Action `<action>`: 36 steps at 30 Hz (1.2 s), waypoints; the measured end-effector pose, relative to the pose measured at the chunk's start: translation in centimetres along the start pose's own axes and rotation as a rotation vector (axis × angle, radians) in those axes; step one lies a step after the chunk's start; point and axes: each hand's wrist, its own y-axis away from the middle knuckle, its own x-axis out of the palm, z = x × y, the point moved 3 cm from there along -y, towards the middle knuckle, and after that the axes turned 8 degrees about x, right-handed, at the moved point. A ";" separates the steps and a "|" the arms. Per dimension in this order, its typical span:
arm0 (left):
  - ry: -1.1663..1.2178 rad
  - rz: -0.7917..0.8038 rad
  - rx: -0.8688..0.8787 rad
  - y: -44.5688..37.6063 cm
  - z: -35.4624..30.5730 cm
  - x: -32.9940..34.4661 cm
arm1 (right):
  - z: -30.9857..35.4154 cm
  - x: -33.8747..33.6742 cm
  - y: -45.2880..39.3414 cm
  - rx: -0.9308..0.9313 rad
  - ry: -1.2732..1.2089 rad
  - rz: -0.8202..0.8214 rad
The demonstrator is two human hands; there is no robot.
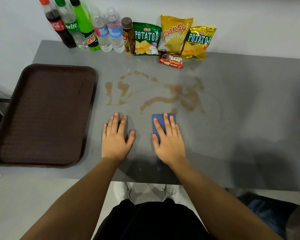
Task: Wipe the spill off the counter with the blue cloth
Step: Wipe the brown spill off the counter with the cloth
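Note:
A brown liquid spill [177, 97] spreads in streaks and blotches across the middle of the grey counter [241, 118], with smaller patches at its left. The folded blue cloth [158, 119] lies on the counter just below the spill's near edge. My right hand [169, 141] rests flat on top of the cloth, fingers spread and pointing toward the spill, covering most of it. My left hand [116, 138] lies flat and empty on the bare counter to the left of the cloth, fingers apart.
A dark brown tray [43, 115] sits at the left, overhanging the counter's edge. Several drink bottles [87, 26] and snack bags [175, 35] line the back wall. A small chocolate bar pack [171, 60] lies just beyond the spill. The near counter edge runs below my wrists.

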 end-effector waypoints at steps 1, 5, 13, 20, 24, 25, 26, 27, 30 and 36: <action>-0.005 0.016 -0.006 -0.2 0.3 0.0 | 0.0 -0.1 -0.9 -0.013 -0.001 -0.001; -0.025 0.041 -0.007 -0.2 0.7 0.2 | -1.2 -0.8 -3.6 0.033 -0.028 -0.044; -0.041 0.042 -0.006 0.0 0.5 0.1 | -5.1 -1.5 -0.8 0.235 0.025 -0.047; -0.025 0.019 -0.003 0.0 0.5 0.1 | 2.0 1.0 4.3 0.193 -0.024 0.033; 0.041 -0.018 -0.028 -0.2 0.6 -0.2 | 5.9 1.4 1.2 0.053 -0.052 0.028; 0.062 -0.026 -0.031 -0.2 0.6 -0.4 | 6.5 1.4 0.3 0.039 -0.051 0.024; 0.088 -0.031 -0.037 -0.2 0.6 -0.5 | 6.9 1.3 -0.5 0.033 -0.044 0.023; 0.117 -0.031 -0.050 -0.2 0.6 -0.7 | 7.3 1.3 -1.2 0.029 -0.036 0.026; 0.200 -0.017 -0.100 -0.5 0.2 -1.6 | 7.3 1.1 -2.0 -0.010 -0.041 0.085; 0.258 0.015 0.014 -2.7 -4.5 -2.5 | 3.1 -1.5 -2.0 0.071 -0.137 0.055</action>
